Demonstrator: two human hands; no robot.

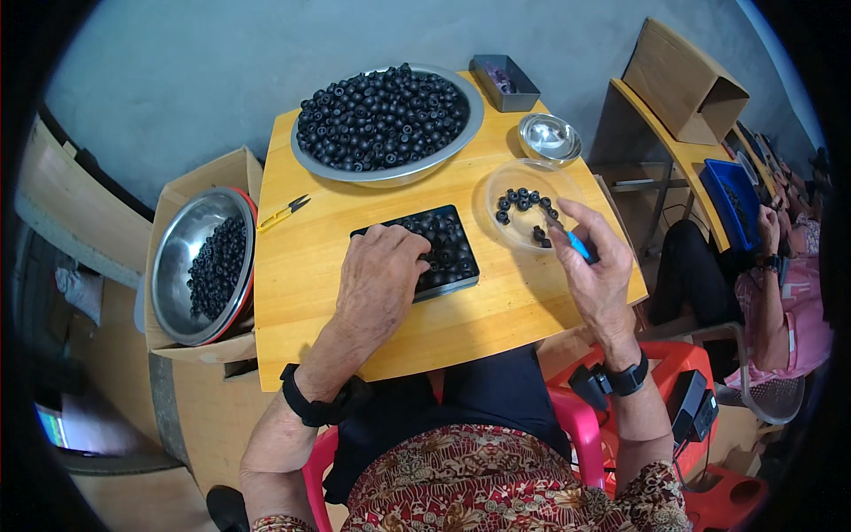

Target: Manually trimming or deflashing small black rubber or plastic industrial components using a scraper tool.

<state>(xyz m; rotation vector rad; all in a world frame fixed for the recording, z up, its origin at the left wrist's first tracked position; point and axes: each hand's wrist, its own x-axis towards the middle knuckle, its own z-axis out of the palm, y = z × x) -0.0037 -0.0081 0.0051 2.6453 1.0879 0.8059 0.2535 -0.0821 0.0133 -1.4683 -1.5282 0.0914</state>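
Note:
My left hand (381, 270) rests on the near left part of a black rectangular tray (470, 282), its fingers curled down among small round black pieces (443, 235). What those fingertips grip, if anything, is hidden. To the right, my right hand (598, 266) is closed around a slim blue-handled tool (580, 246). Its far end points over a shallow clear plastic bowl (501, 182), and I cannot make out the tip. Several black ring-like pieces (523, 197) lie in that bowl.
A large metal basin (477, 115) heaped with black pieces stands at the back. Beside it are a grey box (523, 99) and a small metal bowl (550, 137). Yellow thread snips (282, 215) lie left. A cardboard box (168, 204) holds another bowl (168, 293). A person (789, 310) sits far right.

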